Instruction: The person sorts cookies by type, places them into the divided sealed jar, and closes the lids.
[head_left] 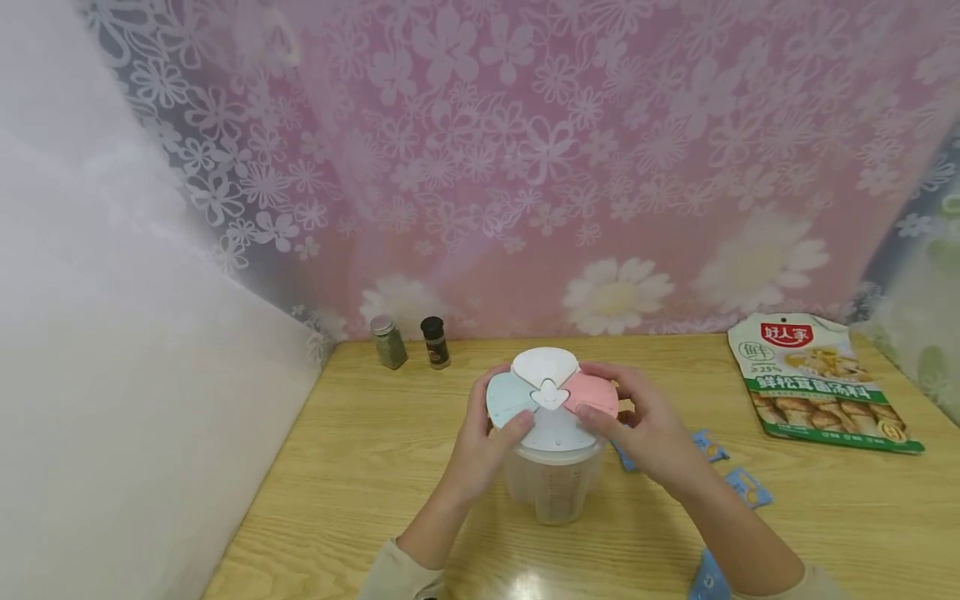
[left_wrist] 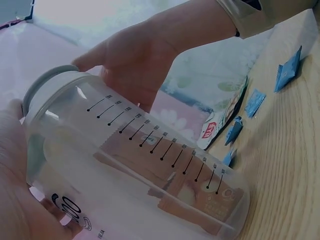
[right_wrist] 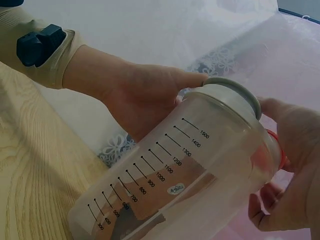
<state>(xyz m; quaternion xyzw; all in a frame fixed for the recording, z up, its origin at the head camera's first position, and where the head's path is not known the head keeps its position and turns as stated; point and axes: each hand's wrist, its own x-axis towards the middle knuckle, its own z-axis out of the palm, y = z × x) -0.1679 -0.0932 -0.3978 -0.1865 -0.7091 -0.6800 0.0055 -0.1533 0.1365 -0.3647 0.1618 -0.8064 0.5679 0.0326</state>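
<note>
Lid (head_left: pixel 551 396) is topping canister (head_left: pixel 558 492); left hand (head_left: pixel 483 437) and right hand (head_left: pixel 652 429) are pinching lid edges, thumbs above, fingers curling round; brown packets (left_wrist: pixel 132 157) are lying inside.

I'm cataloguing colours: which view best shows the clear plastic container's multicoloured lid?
The head view: from above, all four sections of the white, pale blue and pink petalled lid show. Both wrist views catch only its edges, side-on.

Canister (head_left: pixel 561 493): translucent plastic, smooth, faintly glossy. Lid (head_left: pixel 557 430): opaque plastic, smooth, near-matt. Tabletop (head_left: pixel 337 500): wood-grained, with a glossy highlight. Pouch (head_left: pixel 825 379): printed plastic-like film, slight sheen. Small sachets (head_left: pixel 747 487): crinkled film. Sleeve (head_left: pixel 401 573): matt cloth.
</note>
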